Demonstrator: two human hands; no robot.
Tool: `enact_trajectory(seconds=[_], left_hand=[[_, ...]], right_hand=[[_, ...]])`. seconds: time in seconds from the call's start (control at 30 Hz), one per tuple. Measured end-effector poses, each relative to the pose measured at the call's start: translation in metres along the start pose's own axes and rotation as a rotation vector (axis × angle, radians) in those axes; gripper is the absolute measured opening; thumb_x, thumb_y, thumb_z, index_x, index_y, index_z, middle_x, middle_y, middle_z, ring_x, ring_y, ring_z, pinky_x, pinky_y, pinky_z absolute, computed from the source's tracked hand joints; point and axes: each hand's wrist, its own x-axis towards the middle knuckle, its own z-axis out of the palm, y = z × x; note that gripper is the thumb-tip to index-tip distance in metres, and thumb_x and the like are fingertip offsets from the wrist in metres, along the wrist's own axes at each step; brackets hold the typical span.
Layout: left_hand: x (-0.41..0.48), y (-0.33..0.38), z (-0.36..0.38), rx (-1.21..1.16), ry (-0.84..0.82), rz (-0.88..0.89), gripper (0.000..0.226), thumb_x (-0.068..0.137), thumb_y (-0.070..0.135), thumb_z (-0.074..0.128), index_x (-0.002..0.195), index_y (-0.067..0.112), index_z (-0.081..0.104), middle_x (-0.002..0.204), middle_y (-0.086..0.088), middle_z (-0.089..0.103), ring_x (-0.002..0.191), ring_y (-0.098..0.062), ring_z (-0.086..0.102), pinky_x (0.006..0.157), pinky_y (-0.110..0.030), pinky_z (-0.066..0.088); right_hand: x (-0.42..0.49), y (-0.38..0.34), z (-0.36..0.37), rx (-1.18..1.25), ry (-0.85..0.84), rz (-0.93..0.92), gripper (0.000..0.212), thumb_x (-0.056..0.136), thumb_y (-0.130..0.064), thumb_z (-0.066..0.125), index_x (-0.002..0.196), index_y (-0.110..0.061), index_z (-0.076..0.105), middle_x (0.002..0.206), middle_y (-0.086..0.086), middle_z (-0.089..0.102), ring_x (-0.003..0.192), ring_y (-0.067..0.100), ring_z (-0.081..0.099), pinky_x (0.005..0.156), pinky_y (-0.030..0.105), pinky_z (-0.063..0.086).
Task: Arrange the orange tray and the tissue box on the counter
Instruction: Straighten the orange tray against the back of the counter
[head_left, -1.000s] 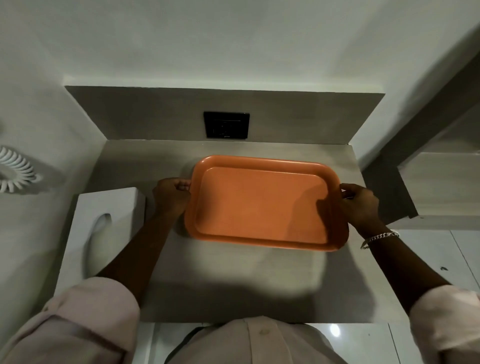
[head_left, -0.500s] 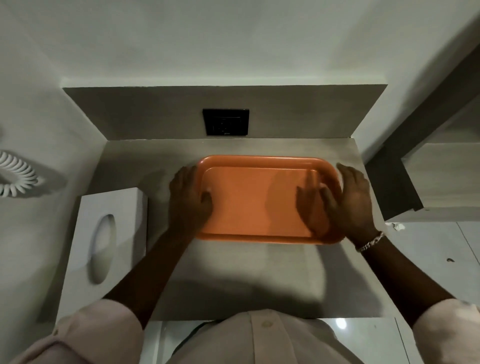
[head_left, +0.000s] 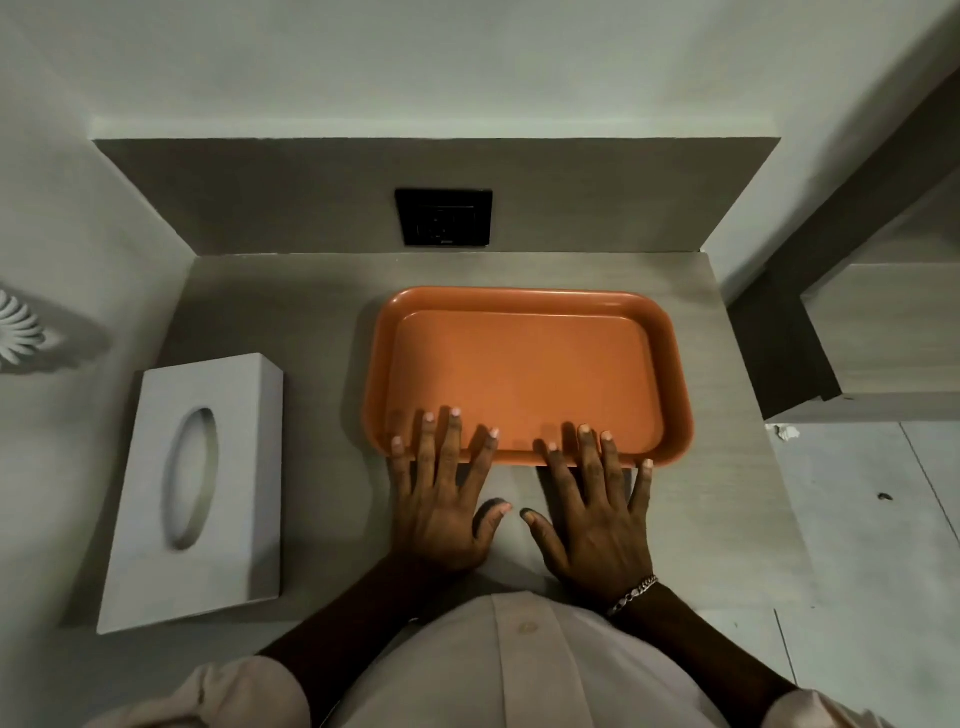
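The orange tray (head_left: 524, 364) lies flat and empty on the grey counter (head_left: 291, 306), right of centre. A white tissue box (head_left: 202, 493) with an oval slot lies at the counter's left edge, apart from the tray. My left hand (head_left: 441, 499) rests flat in front of the tray with fingers spread, fingertips over the tray's near rim. My right hand (head_left: 597, 514), with a bracelet at the wrist, lies flat beside it, its fingertips also on the near rim. Neither hand grips anything.
A black wall socket (head_left: 444, 217) sits in the back panel above the counter. A white coiled cord (head_left: 15, 332) hangs on the left wall. A wooden shelf unit (head_left: 883, 332) stands to the right, with tiled floor (head_left: 872, 519) below it.
Both hands let go of the tray's short ends and drew back to its near rim, lying flat. The tray now rests on the counter.
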Motion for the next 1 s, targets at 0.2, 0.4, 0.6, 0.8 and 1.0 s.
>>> enact_trajectory(seconds=[0.2,0.4,0.6,0.8,1.0], left_hand=[[0.01,0.002,0.006,0.006,0.044,-0.03,0.078,0.091,0.067,0.037,0.156,0.027,0.021,0.165,-0.016,0.019,0.153,-0.042,0.012,0.119,-0.069,0.01],[0.035,-0.007,0.003,0.009,0.008,-0.054,0.08,0.091,0.071,0.026,0.157,0.029,0.013,0.167,-0.015,0.011,0.154,-0.04,0.008,0.121,-0.065,0.004],[0.056,-0.016,0.001,0.018,-0.013,-0.058,0.081,0.09,0.072,0.025,0.157,0.029,0.012,0.167,-0.015,0.012,0.153,-0.041,0.008,0.121,-0.065,0.006],[0.072,-0.025,-0.004,0.02,-0.02,-0.038,0.081,0.09,0.07,0.031,0.156,0.026,0.018,0.166,-0.016,0.014,0.153,-0.042,0.01,0.12,-0.065,0.009],[0.071,-0.029,-0.008,-0.002,-0.01,-0.015,0.08,0.091,0.065,0.038,0.157,0.024,0.017,0.166,-0.016,0.012,0.153,-0.042,0.011,0.121,-0.063,0.005]], right_hand=[[0.016,0.004,0.002,0.001,0.025,0.008,0.083,0.09,-0.072,0.032,0.157,-0.027,0.017,0.166,0.015,0.012,0.153,0.036,0.008,0.115,0.07,0.005],[0.045,0.006,0.001,0.019,0.005,0.012,0.083,0.089,-0.073,0.031,0.157,-0.028,0.016,0.167,0.014,0.01,0.153,0.037,0.007,0.116,0.068,0.002],[0.067,0.006,-0.002,0.029,-0.024,0.019,0.083,0.089,-0.074,0.028,0.158,-0.029,0.014,0.167,0.014,0.01,0.153,0.036,0.004,0.116,0.069,0.004],[0.082,0.005,-0.003,0.037,-0.034,0.022,0.083,0.089,-0.075,0.028,0.158,-0.029,0.015,0.167,0.014,0.011,0.153,0.036,0.005,0.115,0.069,0.007],[0.086,0.004,-0.006,0.032,-0.051,0.016,0.083,0.089,-0.075,0.03,0.157,-0.029,0.016,0.166,0.015,0.013,0.153,0.038,0.006,0.116,0.069,0.004]])
